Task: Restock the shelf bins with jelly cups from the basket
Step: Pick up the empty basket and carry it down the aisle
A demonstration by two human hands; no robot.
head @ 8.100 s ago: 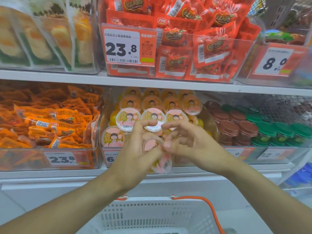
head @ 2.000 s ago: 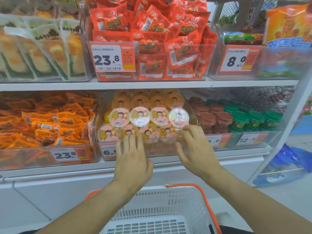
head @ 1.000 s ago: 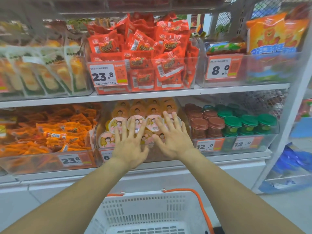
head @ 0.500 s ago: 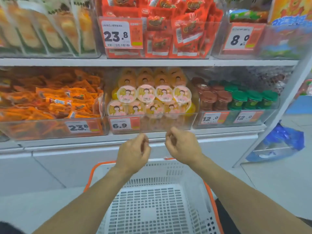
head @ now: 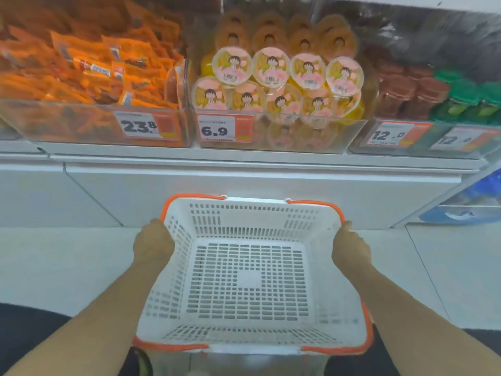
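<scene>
Below the shelf, our left hand (head: 153, 244) and right hand (head: 350, 248) grip the basket (head: 252, 332); far tags read 23.8, 6.9 (head: 217, 130), 12.0, above jelly cups (head: 271, 66).

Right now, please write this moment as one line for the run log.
basket: empty | left hand: holds left rim | right hand: holds right rim | jelly cups: fill 6.9 bin

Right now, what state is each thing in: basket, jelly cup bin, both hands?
basket: empty, held at both side rims
jelly cup bin: stacked full above its front wall
left hand: gripping the basket's left rim
right hand: gripping the basket's right rim
</scene>
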